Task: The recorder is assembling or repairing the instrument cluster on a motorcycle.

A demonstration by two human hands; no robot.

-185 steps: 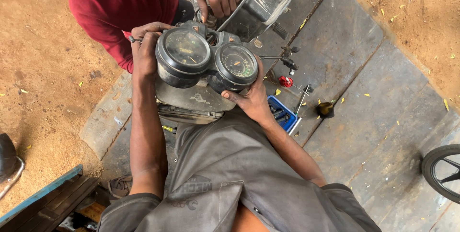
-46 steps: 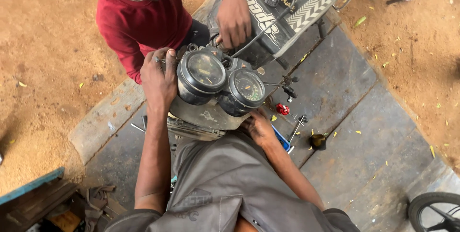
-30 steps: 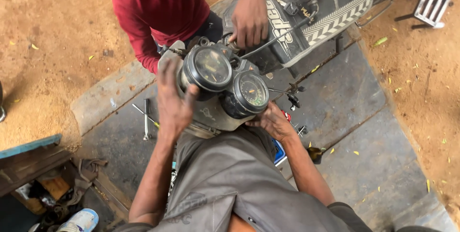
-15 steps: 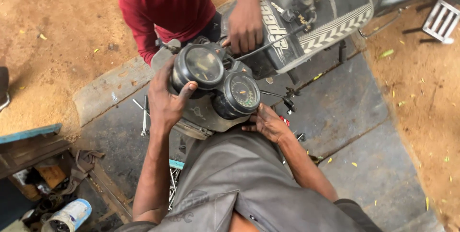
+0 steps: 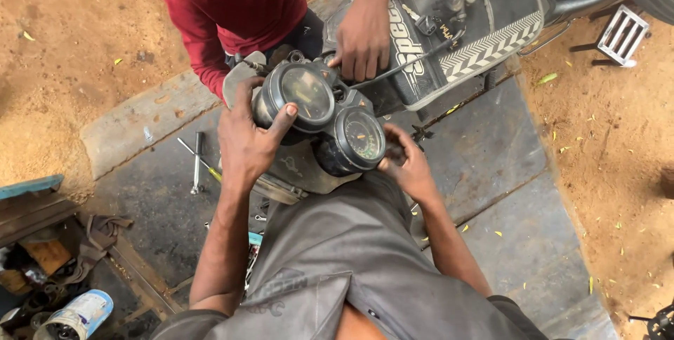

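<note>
Twin-dial gauge cluster (image 5: 323,119) held above the grey floor (image 5: 491,164), beside the motorcycle tank (image 5: 484,10). Left hand (image 5: 249,140) clasped round the larger dial; right hand (image 5: 407,164) gripping the smaller. Probably light, rigid, fragile-faced; best held by the housings.
</note>
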